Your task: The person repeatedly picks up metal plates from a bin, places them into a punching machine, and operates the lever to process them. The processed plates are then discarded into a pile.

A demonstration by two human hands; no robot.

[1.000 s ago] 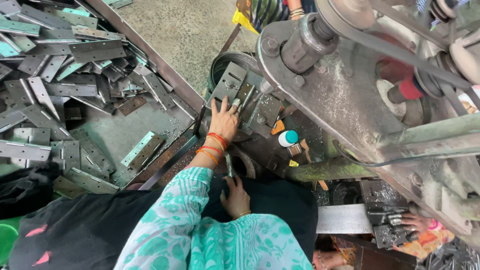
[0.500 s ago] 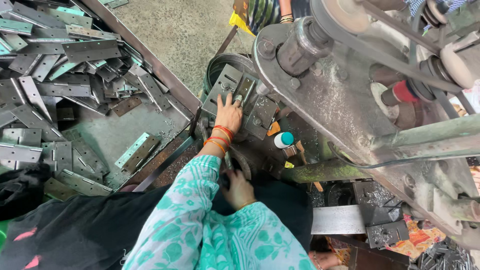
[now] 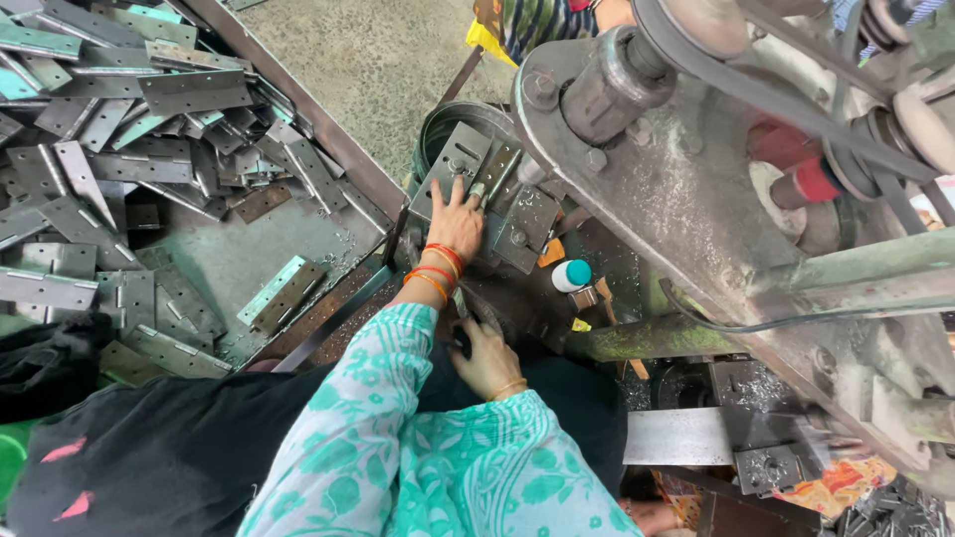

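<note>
Metal tray [image 3: 328,129] at left heaped with flat hinge plates [image 3: 149,109]; bare patch near its lower corner. Left hand [image 3: 456,221] reaches forward, fingers spread flat on hinge plate [image 3: 453,164] lying over round dark tub [image 3: 438,124] beside press machine [image 3: 696,199]. Right hand [image 3: 487,358] nearer body, grip clenched on small dark part, unclear what. Room between tray edge and machine tight.

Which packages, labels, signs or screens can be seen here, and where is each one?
Small bottle: on the machine bed, right of the left hand; white body, teal cap.
Printed wrapper: bottom right, under the machine frame; crumpled, orange with mixed colours.
No signs or screens in view.
</note>
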